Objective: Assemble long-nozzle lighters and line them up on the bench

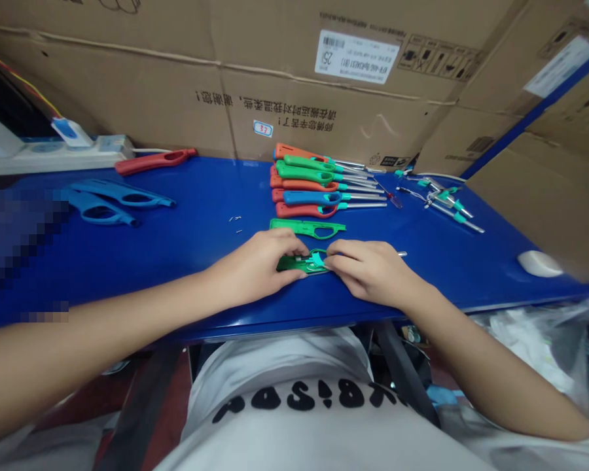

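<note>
My left hand (262,265) is closed on the rear end of a green lighter shell half (287,263), which lies hollow side up near the table's front edge. A teal trigger piece (316,260) sits in the shell. My right hand (373,271) pinches at the front of it, on the igniter assembly, whose metal tube tip (402,254) shows beyond the knuckles. The tube's middle is hidden by that hand. Just behind both hands lies another green shell half (302,226). A few tiny screws (235,218) are scattered to its left.
Lighters in several colours (307,190) lie stacked at the back. A small screwdriver (395,199) and loose tube assemblies (451,203) are right of them. Blue shells (112,199), a red shell (154,161) and a power strip (98,154) are left. A white object (540,263) sits far right; cardboard (186,91) walls the back.
</note>
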Demonstrator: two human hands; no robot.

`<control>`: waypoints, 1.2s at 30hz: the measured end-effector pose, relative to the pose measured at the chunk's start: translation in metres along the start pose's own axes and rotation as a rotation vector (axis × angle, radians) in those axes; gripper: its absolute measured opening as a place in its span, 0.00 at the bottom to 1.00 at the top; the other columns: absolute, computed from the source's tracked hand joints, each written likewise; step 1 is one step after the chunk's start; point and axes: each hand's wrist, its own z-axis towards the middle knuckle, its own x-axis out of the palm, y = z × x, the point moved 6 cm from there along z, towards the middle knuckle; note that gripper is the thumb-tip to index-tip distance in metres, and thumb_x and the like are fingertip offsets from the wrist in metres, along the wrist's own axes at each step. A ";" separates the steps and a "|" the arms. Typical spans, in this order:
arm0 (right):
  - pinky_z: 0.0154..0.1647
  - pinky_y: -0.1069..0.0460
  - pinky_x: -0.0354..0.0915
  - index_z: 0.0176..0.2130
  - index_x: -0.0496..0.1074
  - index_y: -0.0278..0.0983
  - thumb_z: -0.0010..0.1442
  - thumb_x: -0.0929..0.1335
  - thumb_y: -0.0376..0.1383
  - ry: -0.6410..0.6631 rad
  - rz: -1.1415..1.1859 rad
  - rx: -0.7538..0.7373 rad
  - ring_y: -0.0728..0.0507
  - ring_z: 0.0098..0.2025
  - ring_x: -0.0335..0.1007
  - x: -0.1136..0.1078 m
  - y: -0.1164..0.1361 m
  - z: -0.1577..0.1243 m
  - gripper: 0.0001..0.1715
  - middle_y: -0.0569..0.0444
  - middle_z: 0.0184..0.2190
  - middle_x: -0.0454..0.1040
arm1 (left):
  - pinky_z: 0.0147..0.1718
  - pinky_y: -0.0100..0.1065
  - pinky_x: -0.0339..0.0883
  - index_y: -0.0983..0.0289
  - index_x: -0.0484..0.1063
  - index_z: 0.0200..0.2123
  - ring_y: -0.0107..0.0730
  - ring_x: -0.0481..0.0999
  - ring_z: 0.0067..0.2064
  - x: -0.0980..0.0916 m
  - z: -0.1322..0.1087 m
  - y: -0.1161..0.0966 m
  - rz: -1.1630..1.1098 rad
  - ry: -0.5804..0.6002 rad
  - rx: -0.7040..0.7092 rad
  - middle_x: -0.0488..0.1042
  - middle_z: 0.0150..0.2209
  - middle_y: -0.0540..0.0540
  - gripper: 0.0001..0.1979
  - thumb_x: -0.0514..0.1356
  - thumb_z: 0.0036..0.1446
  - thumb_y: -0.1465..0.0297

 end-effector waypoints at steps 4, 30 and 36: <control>0.32 0.52 0.60 0.41 0.74 0.37 0.68 0.61 0.28 0.002 0.026 -0.005 0.46 0.39 0.73 0.001 -0.001 -0.001 0.13 0.51 0.43 0.80 | 0.48 0.38 0.73 0.65 0.78 0.45 0.39 0.79 0.46 0.000 0.000 0.000 0.004 -0.002 0.009 0.79 0.43 0.56 0.11 0.67 0.59 0.69; 0.39 0.50 0.70 0.45 0.74 0.37 0.69 0.63 0.32 -0.142 0.033 0.086 0.43 0.43 0.75 -0.019 -0.033 -0.010 0.11 0.45 0.45 0.78 | 0.48 0.47 0.73 0.62 0.75 0.59 0.46 0.75 0.48 0.009 -0.010 -0.014 0.407 0.066 0.197 0.74 0.48 0.62 0.18 0.54 0.71 0.67; 0.50 0.41 0.69 0.37 0.76 0.37 0.66 0.64 0.36 -0.278 -0.198 0.483 0.37 0.45 0.71 -0.042 -0.146 -0.037 0.12 0.44 0.41 0.77 | 0.47 0.43 0.75 0.66 0.73 0.60 0.46 0.77 0.49 0.006 -0.011 -0.007 0.431 0.038 0.146 0.76 0.49 0.61 0.20 0.58 0.69 0.66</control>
